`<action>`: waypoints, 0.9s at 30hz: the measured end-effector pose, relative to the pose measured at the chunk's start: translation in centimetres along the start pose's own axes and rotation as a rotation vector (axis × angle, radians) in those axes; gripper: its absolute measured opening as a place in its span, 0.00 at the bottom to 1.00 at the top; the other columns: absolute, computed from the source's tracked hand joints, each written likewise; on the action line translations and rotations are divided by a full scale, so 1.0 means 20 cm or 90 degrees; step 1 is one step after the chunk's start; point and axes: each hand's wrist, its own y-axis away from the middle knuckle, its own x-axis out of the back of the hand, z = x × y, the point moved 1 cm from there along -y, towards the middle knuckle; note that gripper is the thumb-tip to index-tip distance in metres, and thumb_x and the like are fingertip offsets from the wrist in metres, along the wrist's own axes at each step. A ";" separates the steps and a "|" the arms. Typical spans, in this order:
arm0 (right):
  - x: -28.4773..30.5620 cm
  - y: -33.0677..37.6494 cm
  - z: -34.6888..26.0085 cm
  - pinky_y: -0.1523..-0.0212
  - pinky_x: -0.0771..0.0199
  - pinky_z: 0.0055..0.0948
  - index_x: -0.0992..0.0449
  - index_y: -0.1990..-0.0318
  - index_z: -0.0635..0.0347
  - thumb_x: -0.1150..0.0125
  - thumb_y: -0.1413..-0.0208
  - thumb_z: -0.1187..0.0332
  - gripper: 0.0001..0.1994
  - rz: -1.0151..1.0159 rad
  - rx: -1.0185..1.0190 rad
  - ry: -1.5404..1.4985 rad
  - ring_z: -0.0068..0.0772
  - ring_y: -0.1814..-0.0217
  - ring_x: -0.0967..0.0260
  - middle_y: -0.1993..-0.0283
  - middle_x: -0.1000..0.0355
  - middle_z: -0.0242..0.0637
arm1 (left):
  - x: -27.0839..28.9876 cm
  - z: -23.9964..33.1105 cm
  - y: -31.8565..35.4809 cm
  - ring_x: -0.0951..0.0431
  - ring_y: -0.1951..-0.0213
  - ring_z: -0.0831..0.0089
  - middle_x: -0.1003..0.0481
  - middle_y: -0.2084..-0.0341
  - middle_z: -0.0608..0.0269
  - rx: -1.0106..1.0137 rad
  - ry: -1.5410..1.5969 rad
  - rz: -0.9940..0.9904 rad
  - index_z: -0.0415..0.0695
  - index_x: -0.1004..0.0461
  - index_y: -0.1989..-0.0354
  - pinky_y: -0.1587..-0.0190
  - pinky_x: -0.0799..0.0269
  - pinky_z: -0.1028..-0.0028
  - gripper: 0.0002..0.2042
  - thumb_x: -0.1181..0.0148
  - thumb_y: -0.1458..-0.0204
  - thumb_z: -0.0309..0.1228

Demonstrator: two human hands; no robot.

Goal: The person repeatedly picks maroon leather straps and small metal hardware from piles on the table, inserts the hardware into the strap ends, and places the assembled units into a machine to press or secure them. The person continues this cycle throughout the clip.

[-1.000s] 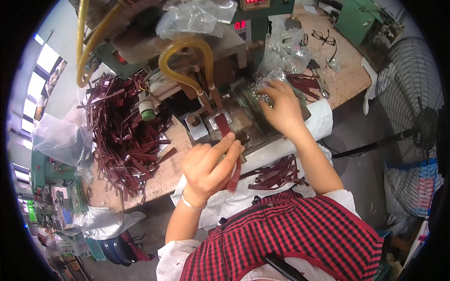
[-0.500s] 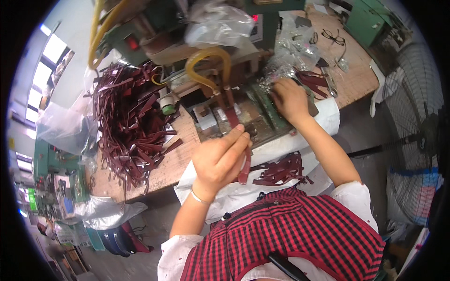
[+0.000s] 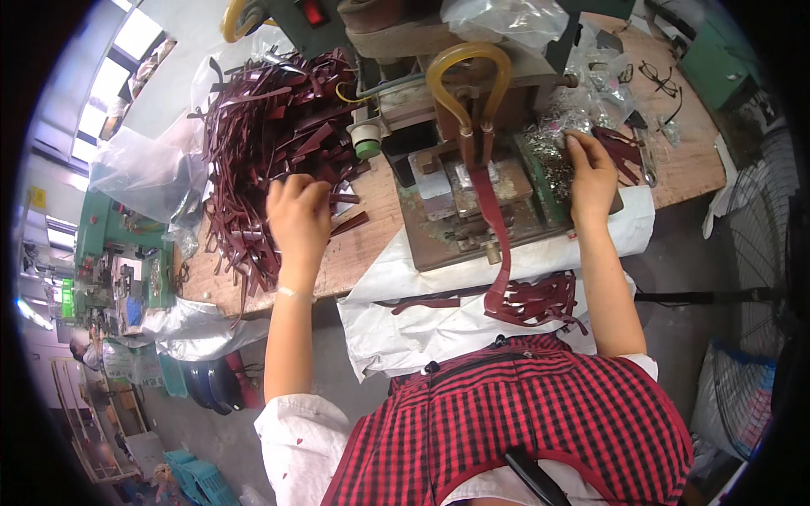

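Observation:
My left hand (image 3: pixel 299 221) is over the right side of a big heap of dark red straps (image 3: pixel 253 143). Its fingers are curled closed, and a strap end (image 3: pixel 344 199) sticks out beside them. One long dark red strap (image 3: pixel 496 228) hangs from under the head of a press (image 3: pixel 477 148), bending down over the front edge. My right hand (image 3: pixel 594 181) is at a pile of small shiny metal pieces (image 3: pixel 548 143) on the press's right side. Its thumb and fingers are drawn together; anything between them is too small to make out.
More straps (image 3: pixel 540 299) lie on a white cloth (image 3: pixel 380 337) before my apron. A yellow hose (image 3: pixel 468 55) loops above the press, with a green-tipped button (image 3: pixel 367 142) left of it. Eyeglasses (image 3: pixel 658 78) rest on the wooden table (image 3: pixel 683 156). A fan (image 3: pixel 755 244) stands at right.
My left hand has let go of the strap at the press and moved left to the heap. That strap now hangs free. My right hand stays by the metal pieces. The view has shifted.

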 end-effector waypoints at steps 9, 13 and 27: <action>0.30 0.16 -0.09 0.56 0.25 0.30 0.16 0.60 0.60 0.34 0.45 0.73 0.06 0.014 0.151 0.372 0.36 0.60 0.22 0.62 0.19 0.40 | -0.34 -0.02 0.08 0.23 0.60 0.56 0.21 0.57 0.60 -0.021 0.075 0.145 0.44 0.21 0.62 0.52 0.31 0.62 0.07 0.36 0.49 0.22; 0.24 0.18 -0.23 0.56 0.24 0.33 0.16 0.63 0.60 0.33 0.49 0.74 0.06 -0.099 0.260 0.375 0.40 0.60 0.22 0.63 0.19 0.39 | -0.28 0.05 0.04 0.24 0.68 0.83 0.21 0.65 0.62 0.220 0.612 0.315 0.37 0.33 0.44 0.70 0.30 0.84 0.14 0.42 0.37 0.24; -0.30 0.25 -0.54 0.58 0.26 0.23 0.26 0.50 0.67 0.34 0.48 0.76 0.17 -0.234 -0.082 -0.198 0.21 0.61 0.24 0.66 0.20 0.35 | -0.07 0.36 0.06 0.32 0.82 0.84 0.23 0.81 0.64 0.456 0.697 0.131 0.38 0.23 0.74 0.79 0.38 0.83 0.19 0.42 0.34 0.39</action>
